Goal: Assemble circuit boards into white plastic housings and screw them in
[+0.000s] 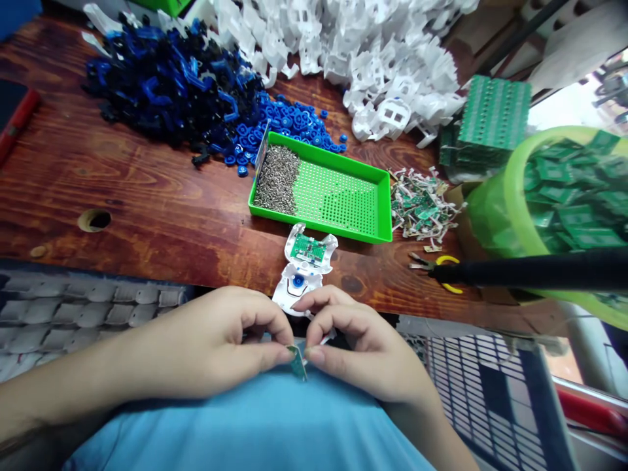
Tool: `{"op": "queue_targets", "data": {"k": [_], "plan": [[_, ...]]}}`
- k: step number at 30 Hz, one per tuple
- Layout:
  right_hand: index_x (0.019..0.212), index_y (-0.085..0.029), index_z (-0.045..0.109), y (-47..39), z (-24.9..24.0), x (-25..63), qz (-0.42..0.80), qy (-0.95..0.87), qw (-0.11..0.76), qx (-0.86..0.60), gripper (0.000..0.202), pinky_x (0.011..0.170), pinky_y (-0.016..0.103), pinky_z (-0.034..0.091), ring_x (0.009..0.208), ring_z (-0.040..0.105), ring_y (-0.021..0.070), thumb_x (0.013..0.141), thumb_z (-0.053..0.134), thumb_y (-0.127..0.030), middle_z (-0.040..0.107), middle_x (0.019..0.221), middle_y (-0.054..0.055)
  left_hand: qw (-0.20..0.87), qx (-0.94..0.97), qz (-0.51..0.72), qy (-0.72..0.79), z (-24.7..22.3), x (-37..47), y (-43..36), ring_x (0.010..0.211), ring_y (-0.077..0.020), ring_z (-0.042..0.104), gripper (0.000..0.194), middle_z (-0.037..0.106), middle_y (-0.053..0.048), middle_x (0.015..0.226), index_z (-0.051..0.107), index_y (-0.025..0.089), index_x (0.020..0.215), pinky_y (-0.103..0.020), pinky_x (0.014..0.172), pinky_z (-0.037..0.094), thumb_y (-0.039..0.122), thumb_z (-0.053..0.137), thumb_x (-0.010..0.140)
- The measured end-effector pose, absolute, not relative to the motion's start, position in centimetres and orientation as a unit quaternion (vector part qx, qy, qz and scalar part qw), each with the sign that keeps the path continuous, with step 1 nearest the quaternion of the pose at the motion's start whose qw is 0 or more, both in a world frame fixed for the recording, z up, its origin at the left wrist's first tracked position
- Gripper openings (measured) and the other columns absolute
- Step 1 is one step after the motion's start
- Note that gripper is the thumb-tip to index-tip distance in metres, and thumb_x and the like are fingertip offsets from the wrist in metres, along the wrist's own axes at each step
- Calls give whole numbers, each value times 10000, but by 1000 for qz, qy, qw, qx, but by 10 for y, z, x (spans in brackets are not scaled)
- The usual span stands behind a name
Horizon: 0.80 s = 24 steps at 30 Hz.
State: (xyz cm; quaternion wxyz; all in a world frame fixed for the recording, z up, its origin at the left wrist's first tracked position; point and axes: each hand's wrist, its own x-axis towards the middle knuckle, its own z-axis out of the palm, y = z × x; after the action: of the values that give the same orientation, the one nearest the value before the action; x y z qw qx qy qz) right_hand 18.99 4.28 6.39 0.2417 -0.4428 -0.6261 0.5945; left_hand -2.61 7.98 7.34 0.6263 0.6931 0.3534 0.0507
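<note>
At the tabletop's [171, 196] far left corner area, a red-edged object [22, 121] lies by the left edge; a round hole [95, 220] sits nearer the near edge. Toward the far edge is a heap of dark and blue plastic parts [161, 91]. Below, just off the near edge, the person's left hand [210, 347] pinches a small green circuit board [297, 367] between thumb and fingertips, tilted, in front of a blue shirt [255, 425]. Beyond it, an open white casing [287, 293] rests at the near edge, close to a green tray [343, 186] with screws [277, 180] at its left end. The right hand [363, 347] is narrow, its thumb and forefinger at the board's right side, by something thin and white; I cannot tell whether they grip it. To my eye, good handling here means a light hold on the board's edges, left fingers steady, right fingers moving gently so that nothing thin is tugged or bent. Further right lie small wired boards [422, 203], yellow-handled pliers [428, 265], stacked green panels [495, 114] and, at the right edge, a full bucket [515, 196].
</note>
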Motion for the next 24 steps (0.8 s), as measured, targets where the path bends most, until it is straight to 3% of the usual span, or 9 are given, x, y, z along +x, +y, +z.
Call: {"op": "queue_targets", "data": {"k": [8,24], "plan": [[816,-191,623,40,64,193,582,-635,248,-444,55,966,270,432,1059,558,132,831,622,-243,558,1109,43,645,664,69,371,71,-21,78,636,-129,582,215,666,-6,702,674,159,773,-190,553,438,326,546,819],[837,-209,610,35,71,191,496,-690,244,-468,5,978,290,415,1095,533,141,832,610,-209,553,1120,30,554,747,210,302,59,-29,75,701,-62,641,161,702,21,767,693,183,802,-104,650,469,110,551,827]]}}
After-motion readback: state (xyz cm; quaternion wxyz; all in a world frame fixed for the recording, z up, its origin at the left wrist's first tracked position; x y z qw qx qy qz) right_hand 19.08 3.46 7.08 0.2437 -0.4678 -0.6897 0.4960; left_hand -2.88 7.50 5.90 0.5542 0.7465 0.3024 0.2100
